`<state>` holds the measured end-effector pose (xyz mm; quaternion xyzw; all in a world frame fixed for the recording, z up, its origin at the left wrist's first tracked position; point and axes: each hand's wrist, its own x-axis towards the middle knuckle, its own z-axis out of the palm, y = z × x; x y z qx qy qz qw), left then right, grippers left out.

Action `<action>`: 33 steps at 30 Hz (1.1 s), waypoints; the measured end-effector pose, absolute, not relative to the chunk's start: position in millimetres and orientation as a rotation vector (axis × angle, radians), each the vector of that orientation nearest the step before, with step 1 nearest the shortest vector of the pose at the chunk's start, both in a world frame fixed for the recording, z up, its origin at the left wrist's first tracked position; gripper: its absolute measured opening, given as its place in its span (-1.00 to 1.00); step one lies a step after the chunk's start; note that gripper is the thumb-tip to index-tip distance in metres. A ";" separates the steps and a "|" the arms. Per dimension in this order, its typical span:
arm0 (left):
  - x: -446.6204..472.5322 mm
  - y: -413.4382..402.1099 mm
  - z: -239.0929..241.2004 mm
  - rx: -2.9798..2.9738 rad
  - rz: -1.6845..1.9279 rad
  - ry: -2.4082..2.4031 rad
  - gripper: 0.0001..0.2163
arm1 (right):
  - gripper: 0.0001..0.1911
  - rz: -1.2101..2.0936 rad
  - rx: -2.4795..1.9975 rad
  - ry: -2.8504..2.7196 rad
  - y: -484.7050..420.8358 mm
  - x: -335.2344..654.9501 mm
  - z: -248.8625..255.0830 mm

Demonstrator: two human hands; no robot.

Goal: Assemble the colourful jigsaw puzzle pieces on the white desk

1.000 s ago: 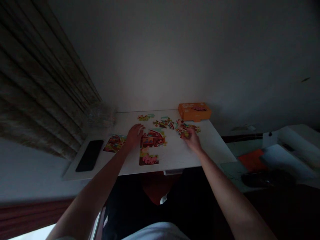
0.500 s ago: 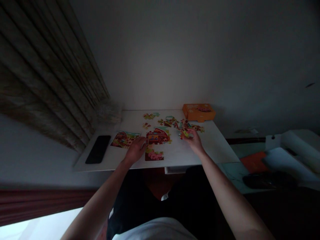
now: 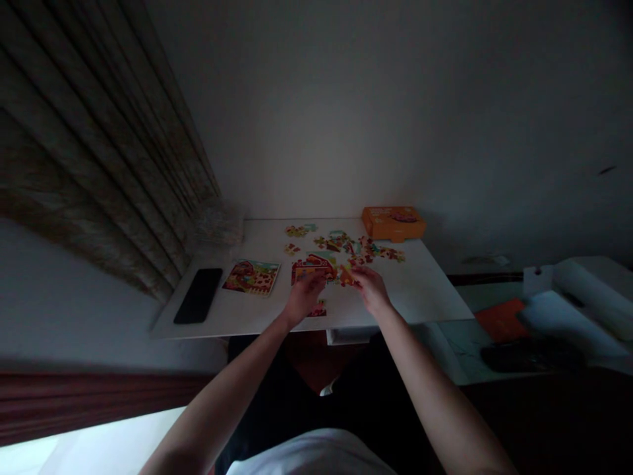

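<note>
My right hand (image 3: 370,288) pinches a jigsaw puzzle piece (image 3: 347,276), orange and green, just right of the partly joined puzzle. That puzzle (image 3: 316,259) shows a red barn and lies in the middle of the table. Over its lower left part is my left hand (image 3: 302,299), fingers stretched toward the barn and touching or nearly touching it; they hide part of the picture. Below them, a pink section (image 3: 318,310) of puzzle shows partly. Left of this hand lies a farm picture card (image 3: 252,277).
Loose puzzle pieces (image 3: 363,248) are scattered behind the puzzle, with several more (image 3: 297,231) at the back left. An orange box (image 3: 394,224) stands at the table's back right. A black phone (image 3: 198,296) and a clear plastic bag (image 3: 217,224) lie on the left.
My left hand has moved right, off the picture card's edge and over the puzzle. My right hand has come left and nearer with the piece, away from the loose pieces.
</note>
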<state>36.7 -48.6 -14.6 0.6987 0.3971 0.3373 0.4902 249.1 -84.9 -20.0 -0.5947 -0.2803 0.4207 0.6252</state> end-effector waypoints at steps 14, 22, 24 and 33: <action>55.5 -24.8 -2.8 1.473 0.851 0.917 -0.68 | -0.49 1.115 -1.274 -1.209 -93.1 209.6 -12.1; 27.7 -30.5 -3.3 1.812 0.830 0.929 -0.71 | -0.71 0.960 -1.373 -1.318 -83.8 213.8 -27.5; 8.8 -32.9 -9.8 1.999 0.850 0.924 -0.74 | -0.68 0.912 -1.395 -1.271 -81.6 214.8 -33.5; -40.5 -44.5 -37.0 2.660 0.776 0.785 -0.87 | -0.60 1.008 -1.413 -1.114 -71.7 193.3 -53.1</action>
